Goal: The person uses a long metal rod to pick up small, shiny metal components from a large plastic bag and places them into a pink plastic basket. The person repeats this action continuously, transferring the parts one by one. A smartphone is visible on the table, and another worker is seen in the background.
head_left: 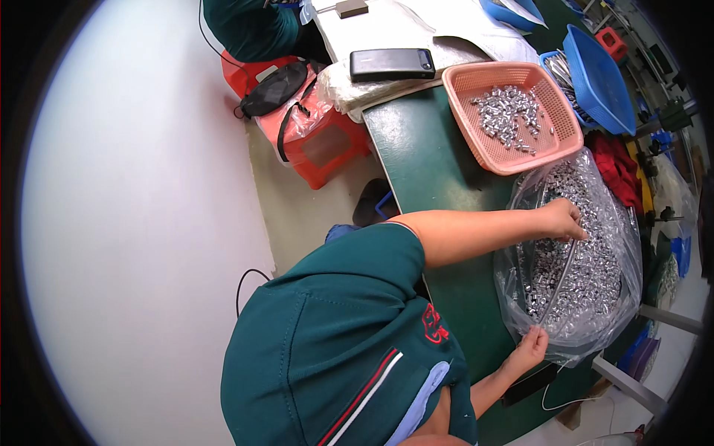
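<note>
Near edge: my right hand (531, 346) is at the near rim of the clear plastic bag (629, 245), fingers curled and pinching the plastic, nothing else in it. A flat black device (529, 383) with a thin white cable lies on the green bench (431, 149) just beside that wrist.

The bag sits open on the right part of the bench, full of small silver metal parts (595, 275).

My left hand (565, 218) is past that, reaching across the bench into the bag's far-left side. Fingers bent down onto the pile, about half closed. Can't tell if there's a part between them.

Farther: a pink plastic basket (465, 111) just beyond the bag, touching or nearly so, with a thin layer of the same silver parts (510, 111). Blue baskets (599, 74) to its right.

Far end: a black phone (392, 64) lying flat on white sheeting (387, 26).

Left of the bench, on the floor: a red stool (323, 152) wrapped in a plastic bag, with a black pouch (275, 88) on top. Another person's teal sleeve (249, 26) shows at the far edge.
</note>
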`<state>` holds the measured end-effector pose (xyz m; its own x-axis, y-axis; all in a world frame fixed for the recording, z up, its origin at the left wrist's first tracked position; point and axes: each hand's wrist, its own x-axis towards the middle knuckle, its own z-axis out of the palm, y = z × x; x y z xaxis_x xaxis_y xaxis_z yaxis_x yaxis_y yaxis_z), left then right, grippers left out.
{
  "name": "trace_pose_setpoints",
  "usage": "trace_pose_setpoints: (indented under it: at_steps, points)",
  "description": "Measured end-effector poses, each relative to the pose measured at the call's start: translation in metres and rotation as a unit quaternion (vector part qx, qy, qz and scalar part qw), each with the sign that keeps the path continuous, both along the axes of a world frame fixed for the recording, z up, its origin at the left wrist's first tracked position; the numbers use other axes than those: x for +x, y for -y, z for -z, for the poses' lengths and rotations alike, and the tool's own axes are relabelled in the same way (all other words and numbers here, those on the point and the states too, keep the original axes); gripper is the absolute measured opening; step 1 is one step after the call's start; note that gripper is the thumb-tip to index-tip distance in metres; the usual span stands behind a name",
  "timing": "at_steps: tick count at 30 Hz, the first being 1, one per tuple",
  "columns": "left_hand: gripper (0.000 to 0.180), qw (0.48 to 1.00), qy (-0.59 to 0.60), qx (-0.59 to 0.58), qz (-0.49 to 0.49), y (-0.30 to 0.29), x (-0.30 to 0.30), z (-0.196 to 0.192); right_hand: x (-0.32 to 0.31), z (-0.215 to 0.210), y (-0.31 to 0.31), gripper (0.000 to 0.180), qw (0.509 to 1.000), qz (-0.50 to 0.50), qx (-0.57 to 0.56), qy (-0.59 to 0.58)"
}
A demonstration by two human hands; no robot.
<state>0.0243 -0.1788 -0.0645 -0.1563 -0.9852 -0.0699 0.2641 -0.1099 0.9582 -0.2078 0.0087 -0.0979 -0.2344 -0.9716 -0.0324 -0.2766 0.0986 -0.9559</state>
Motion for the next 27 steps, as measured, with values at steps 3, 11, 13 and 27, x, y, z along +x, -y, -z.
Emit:
trace_pose_setpoints:
  at_steps: [3,11,13,27]
  points:
    - [0.030,1.000,0.024,0.001,-0.005,-0.003,0.004,-0.004,-0.001,0.001,0.001,0.011,1.000,-0.009,-0.007,-0.021]
    - [0.030,0.996,0.088,-0.015,-0.028,-0.003,0.005,-0.003,0.002,-0.002,-0.001,0.013,0.996,-0.020,-0.012,-0.086]
    - [0.031,0.997,0.071,-0.017,-0.023,-0.004,0.005,-0.003,0.001,-0.003,-0.002,0.013,0.996,-0.020,-0.013,-0.089]
    - [0.029,0.995,-0.080,-0.009,-0.064,0.006,0.026,-0.007,0.019,-0.021,-0.001,0.011,0.997,0.017,-0.035,-0.071]
